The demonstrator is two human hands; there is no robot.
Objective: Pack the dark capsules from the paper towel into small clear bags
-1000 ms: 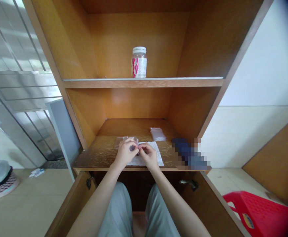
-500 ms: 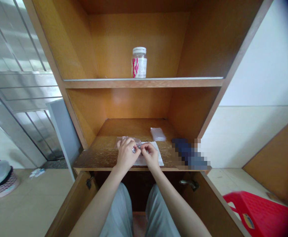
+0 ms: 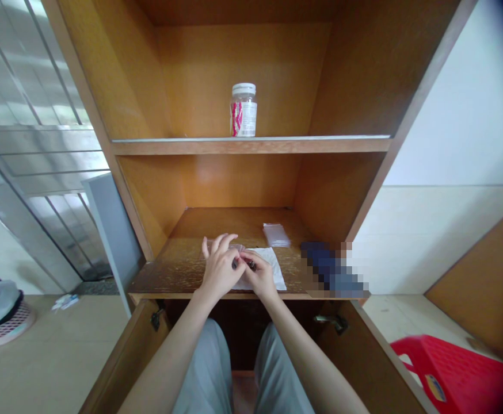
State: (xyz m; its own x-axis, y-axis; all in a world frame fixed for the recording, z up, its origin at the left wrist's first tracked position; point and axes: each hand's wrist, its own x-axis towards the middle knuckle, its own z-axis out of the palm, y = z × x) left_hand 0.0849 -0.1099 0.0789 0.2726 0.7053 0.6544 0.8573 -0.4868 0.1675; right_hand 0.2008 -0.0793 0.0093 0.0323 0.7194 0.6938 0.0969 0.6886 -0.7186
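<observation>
So both hands were working close together over a white sheet [image 3: 275, 267] near the front edge of a scuffed wooden shelf [image 3: 165, 280]. The left hand [image 3: 223, 265] had its thumb and index pinched narrow, other fingers fanned up; the right hand [image 3: 260, 272] was pinched in too, tips pretty much meeting the left's. Between them they had some small dark piece [image 3: 251, 265], way too small and covered up to say what it was. A bit of clear plastic [image 3: 236, 247] poked out just behind the fingers. Farther back on the shelf lay a stack of clear bags [image 3: 277, 236], and a blurred-out dark blue thing [image 3: 320, 259] sat off to the right.
</observation>
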